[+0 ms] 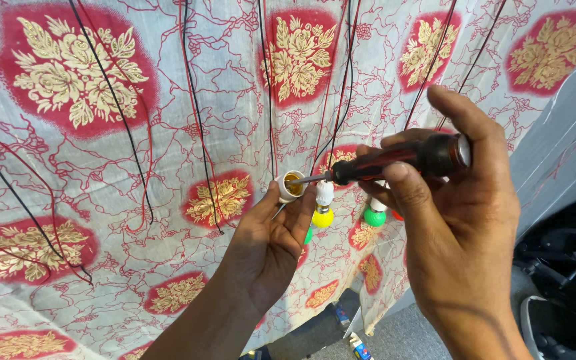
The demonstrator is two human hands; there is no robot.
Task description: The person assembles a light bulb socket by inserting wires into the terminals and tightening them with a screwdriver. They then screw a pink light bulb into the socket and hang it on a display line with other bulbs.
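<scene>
My left hand (pixel 268 243) reaches up from below and pinches a small white lamp holder (pixel 291 186) with a brass inside. My right hand (pixel 455 220) grips a screwdriver (pixel 395 161) with a red and black handle, held level. Its metal tip reaches into the holder's open mouth. Just behind the holder hang a yellow bulb (pixel 323 215) and a green bulb (pixel 375 215) in white sockets. Thin red and black wires (pixel 198 120) run down the cloth toward the holder.
A white cloth (pixel 88 167) with red patches and gold flower prints hangs behind everything. A grey panel (pixel 568 140) stands at the right, with dark machine parts (pixel 568 280) below it. Small packets (pixel 358 347) lie on the grey floor.
</scene>
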